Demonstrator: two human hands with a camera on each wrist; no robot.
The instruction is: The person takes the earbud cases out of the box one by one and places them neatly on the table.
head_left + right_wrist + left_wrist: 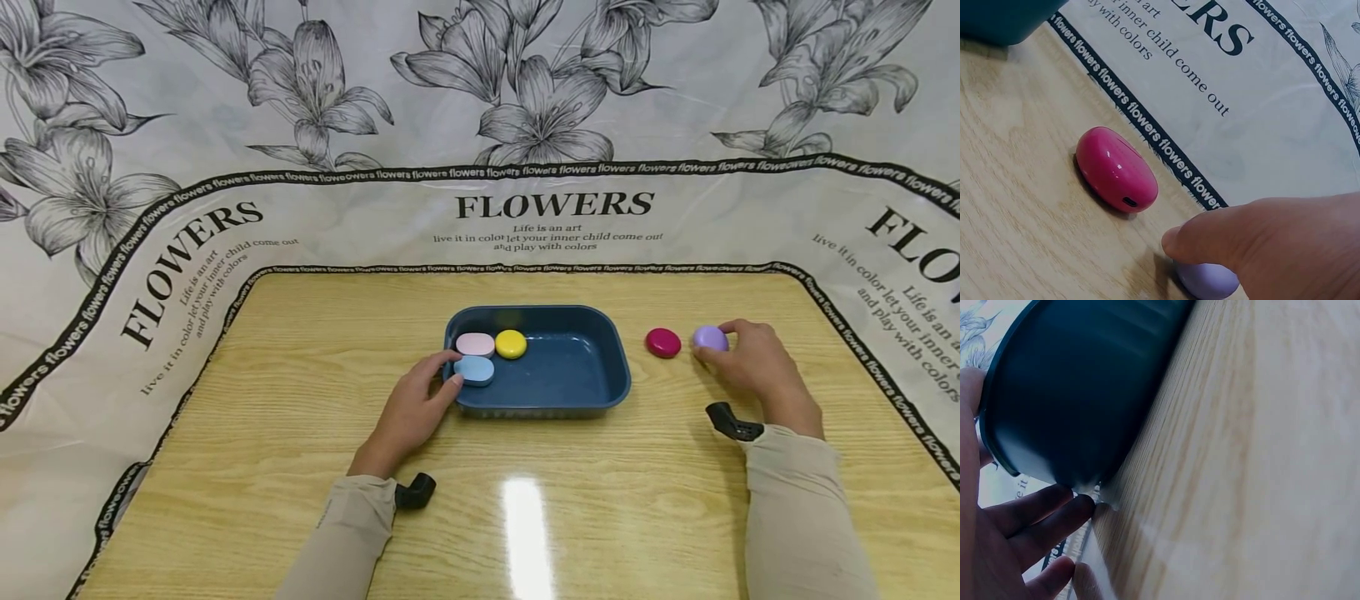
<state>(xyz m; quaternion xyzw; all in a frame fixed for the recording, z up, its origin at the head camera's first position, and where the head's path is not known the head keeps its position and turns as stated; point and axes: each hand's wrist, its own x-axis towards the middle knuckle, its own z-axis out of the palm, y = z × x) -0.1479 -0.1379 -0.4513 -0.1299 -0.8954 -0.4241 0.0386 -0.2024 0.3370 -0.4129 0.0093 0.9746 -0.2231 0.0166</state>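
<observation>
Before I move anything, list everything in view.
table: one, pale wood, beneath bin
bin: one, dark blue, on table
pink piece: one, pale pink, bin's back-left
blue piece: one, blue, in front of pink piece
yellow piece: one, yellow, right of pink piece
magenta piece: one, magenta, right of bin
lilac piece: one, lilac, right of magenta piece
printed sheet: one, white and black, behind table
wrist cameras: two, black, one per wrist
sleeves: two, beige, on forearms
left hand: one, at bin's left rim
right hand: one, pinching lilac piece
</observation>
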